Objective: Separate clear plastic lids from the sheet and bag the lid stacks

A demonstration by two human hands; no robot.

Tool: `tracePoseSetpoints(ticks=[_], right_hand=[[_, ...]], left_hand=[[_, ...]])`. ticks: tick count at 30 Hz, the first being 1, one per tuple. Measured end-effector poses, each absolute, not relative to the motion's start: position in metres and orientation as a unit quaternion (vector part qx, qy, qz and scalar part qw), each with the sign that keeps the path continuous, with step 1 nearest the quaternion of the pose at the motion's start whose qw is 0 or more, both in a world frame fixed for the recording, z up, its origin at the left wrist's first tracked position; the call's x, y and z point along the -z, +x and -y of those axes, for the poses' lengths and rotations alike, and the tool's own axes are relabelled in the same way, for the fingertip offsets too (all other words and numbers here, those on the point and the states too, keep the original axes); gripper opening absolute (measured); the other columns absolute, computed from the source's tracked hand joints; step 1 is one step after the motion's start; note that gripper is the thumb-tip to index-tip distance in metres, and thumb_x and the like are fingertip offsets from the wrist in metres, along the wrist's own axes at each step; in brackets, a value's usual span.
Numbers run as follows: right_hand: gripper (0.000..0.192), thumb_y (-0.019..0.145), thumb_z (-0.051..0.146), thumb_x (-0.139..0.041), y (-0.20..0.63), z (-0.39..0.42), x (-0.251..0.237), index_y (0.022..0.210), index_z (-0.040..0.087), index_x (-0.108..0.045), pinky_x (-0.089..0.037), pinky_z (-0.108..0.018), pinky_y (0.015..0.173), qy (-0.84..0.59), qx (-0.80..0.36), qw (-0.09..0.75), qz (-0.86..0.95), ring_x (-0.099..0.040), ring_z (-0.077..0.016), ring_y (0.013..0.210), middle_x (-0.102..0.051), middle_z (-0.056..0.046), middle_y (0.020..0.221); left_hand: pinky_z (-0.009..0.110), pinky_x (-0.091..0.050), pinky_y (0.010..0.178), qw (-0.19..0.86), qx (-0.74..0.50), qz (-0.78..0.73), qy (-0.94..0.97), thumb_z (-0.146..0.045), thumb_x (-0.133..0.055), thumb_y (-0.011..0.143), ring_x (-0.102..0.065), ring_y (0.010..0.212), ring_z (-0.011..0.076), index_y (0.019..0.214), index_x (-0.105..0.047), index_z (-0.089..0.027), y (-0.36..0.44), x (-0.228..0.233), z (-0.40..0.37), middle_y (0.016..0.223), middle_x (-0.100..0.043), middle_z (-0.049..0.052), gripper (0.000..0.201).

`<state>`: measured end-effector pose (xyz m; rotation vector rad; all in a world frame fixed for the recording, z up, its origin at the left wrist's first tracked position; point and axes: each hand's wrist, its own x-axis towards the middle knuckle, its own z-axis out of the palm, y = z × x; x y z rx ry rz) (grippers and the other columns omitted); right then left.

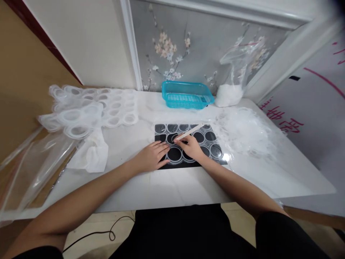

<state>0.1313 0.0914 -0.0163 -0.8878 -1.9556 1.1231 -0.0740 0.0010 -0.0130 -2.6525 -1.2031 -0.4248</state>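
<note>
Pale stick [189,131] in right hand [192,146], grip closed on lower end; long axis slants up-right. Under it black mat [188,144], desk [172,187] centre. Left hand [151,157] flat, holding nothing. Teal basket [187,94] behind; contents unclear. Plastic bag [237,77]: white granules.

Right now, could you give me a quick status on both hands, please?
Left hand flat on black sheet. Right hand holds pale stick on it. Nothing between them.

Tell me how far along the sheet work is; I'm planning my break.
Done: punched-out sheets and a heap of clear pieces. In hand: left hand flat on the sheet of circles over the black mat, right hand working a stick. Left: most circles remain.
</note>
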Motion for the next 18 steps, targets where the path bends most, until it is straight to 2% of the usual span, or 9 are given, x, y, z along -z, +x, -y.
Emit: tracePoseSetpoints(ticks=[12,16,18], right_hand=[[0.017,0.090,0.030,-0.055,0.131,-0.081,0.007,0.083,0.021,-0.068,-0.049,-0.034,0.085,-0.335,-0.289,0.329,0.834,-0.064,-0.0209,0.091,-0.071,-0.004,0.090],[0.020,0.092,0.021,-0.049,0.128,-0.071,0.011,0.093,0.023,-0.068,-0.036,-0.042,0.100,-0.308,-0.130,0.266,0.904,-0.051,-0.0259,0.118,-0.072,-0.004,0.096],[0.023,0.091,0.015,-0.047,0.124,-0.070,0.009,0.096,0.024,-0.067,-0.028,-0.046,0.104,-0.285,-0.048,0.227,0.930,-0.045,-0.0272,0.123,-0.072,-0.005,0.097]], left_hand=[[0.043,-0.035,0.111,0.047,0.125,0.412,-0.901,-0.044,-0.042,0.095,-0.049,0.128,0.0281,0.128,-0.055,-0.007,-0.074,0.011,-0.001,0.135,-0.054,0.015,0.051],[0.044,-0.034,0.112,0.016,0.120,0.405,-0.906,-0.043,-0.044,0.095,-0.049,0.128,0.0293,0.130,-0.053,-0.005,-0.074,0.008,-0.003,0.135,-0.053,0.018,0.052],[0.043,-0.032,0.113,0.006,0.116,0.404,-0.907,-0.042,-0.046,0.094,-0.048,0.128,0.0289,0.130,-0.052,-0.004,-0.075,0.006,-0.003,0.135,-0.053,0.019,0.052]])
